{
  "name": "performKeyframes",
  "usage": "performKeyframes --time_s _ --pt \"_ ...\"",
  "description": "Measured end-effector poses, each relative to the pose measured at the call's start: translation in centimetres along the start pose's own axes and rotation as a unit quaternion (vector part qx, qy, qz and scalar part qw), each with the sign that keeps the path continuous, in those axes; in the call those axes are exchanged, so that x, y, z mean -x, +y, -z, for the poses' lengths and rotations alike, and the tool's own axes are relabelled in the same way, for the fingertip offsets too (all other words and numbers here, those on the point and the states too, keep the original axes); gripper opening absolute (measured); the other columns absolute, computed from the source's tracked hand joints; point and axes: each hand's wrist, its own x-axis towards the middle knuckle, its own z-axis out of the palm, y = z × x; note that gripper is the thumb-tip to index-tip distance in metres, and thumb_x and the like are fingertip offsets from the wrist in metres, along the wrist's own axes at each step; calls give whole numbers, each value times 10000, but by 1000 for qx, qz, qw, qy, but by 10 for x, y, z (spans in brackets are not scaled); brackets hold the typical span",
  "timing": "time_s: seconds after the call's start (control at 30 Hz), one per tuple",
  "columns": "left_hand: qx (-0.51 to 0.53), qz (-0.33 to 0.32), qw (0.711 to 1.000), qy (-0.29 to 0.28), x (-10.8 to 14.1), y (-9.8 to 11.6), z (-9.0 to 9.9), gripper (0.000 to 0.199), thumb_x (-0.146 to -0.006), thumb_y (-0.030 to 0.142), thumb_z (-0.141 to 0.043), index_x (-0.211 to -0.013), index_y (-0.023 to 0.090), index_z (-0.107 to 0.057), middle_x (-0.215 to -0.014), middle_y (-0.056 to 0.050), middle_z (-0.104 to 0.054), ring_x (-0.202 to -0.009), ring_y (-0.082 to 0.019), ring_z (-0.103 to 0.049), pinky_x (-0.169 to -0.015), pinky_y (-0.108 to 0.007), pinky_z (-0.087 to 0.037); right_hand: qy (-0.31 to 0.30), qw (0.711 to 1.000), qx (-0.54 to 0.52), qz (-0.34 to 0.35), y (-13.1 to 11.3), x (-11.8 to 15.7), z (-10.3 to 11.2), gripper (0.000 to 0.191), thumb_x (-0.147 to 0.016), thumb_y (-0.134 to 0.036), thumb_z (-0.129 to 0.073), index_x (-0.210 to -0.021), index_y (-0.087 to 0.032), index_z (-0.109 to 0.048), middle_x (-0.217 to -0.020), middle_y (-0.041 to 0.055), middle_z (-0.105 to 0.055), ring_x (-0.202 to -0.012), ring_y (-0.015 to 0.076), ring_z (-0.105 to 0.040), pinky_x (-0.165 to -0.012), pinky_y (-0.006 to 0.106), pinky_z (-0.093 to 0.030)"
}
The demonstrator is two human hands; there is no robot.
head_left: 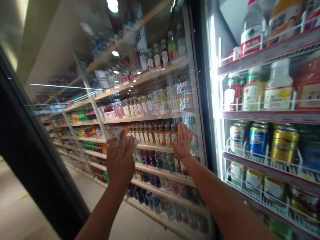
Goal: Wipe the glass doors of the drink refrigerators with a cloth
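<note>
A glass door (160,80) with a dark frame stands open across the view, and shelves of bottles show through it. My left hand (120,160) presses a crumpled pale cloth (117,132) against the glass, left of the middle. Further right, near the door's framed edge, my right hand (183,141) rests on the glass with its fingers spread and nothing in it. Both forearms reach up from the bottom of the view.
At the right is a lit cooler (270,116) with bottles and cans on wire-fronted shelves. The door's thick dark frame (37,143) runs down the left. Pale floor (15,200) shows at the lower left.
</note>
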Motion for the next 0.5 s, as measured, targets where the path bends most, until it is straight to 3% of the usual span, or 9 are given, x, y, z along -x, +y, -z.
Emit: performKeyframes --time_s 0.03,0.07,0.17,0.23,0.33,0.4,0.5 --pt "-13 -7 1000 -5 15 9 -9 830 -933 10 -455 -1648 249 -107 -1624 -123 -317 -1536 -298 -182 -1299 -576 -174 3 1000 2 1 0 0 -1 684 -985 -246 -359 -1635 -161 -165 -1589 160 -422 -1517 277 -315 -1232 530 -186" --pt "-3 -62 998 3 29 18 -17 798 -933 13 -455 -1639 267 -185 -1548 -90 -468 -1517 -285 -243 -1299 -528 -224 6 1000 3 2 1 1 -2 684 -985 -244 -358 -1635 -161 -163 -1587 160 -425 -1517 279 -317 -1232 533 -185" --pt "-5 -118 992 -38 54 26 -27 723 -937 33 -489 -1590 309 -348 -1404 -44 -628 -1499 -280 -277 -1294 -499 -246 6 1000 -2 2 1 1 -4 680 -990 -243 -355 -1636 -160 -161 -1593 159 -418 -1520 286 -310 -1230 543 -186" --pt "-35 -69 997 -21 54 16 -20 711 -940 58 -523 -1587 303 -358 -1447 -68 -587 -1508 -310 -256 -1273 -552 -268 4 1000 -7 1 2 1 -5 673 -994 -248 -358 -1634 -158 -172 -1597 160 -412 -1520 293 -309 -1226 547 -193" --pt "-67 31 997 25 47 1 -8 747 -959 103 -553 -1620 293 -262 -1588 -110 -385 -1502 -342 -292 -1240 -616 -296 0 1000 -12 -1 2 1 -4 659 -998 -254 -360 -1628 -155 -195 -1601 161 -406 -1520 296 -310 -1224 553 -200" --pt "-65 78 994 27 52 3 -5 771 -973 116 -549 -1634 291 -193 -1623 -130 -300 -1490 -343 -327 -1238 -635 -281 -3 1000 -17 -5 2 2 -3 652 -999 -252 -355 -1626 -158 -203 -1607 158 -398 -1527 290 -299 -1230 558 -191" --pt "-57 104 993 -3 76 21 -8 787 -983 105 -529 -1642 282 -136 -1607 -160 -325 -1476 -342 -352 -1224 -652 -289 -6 1000 -26 -7 2 2 -2 649 -997 -251 -359 -1624 -168 -214 -1612 154 -389 -1533 281 -288 -1237 555 -186"
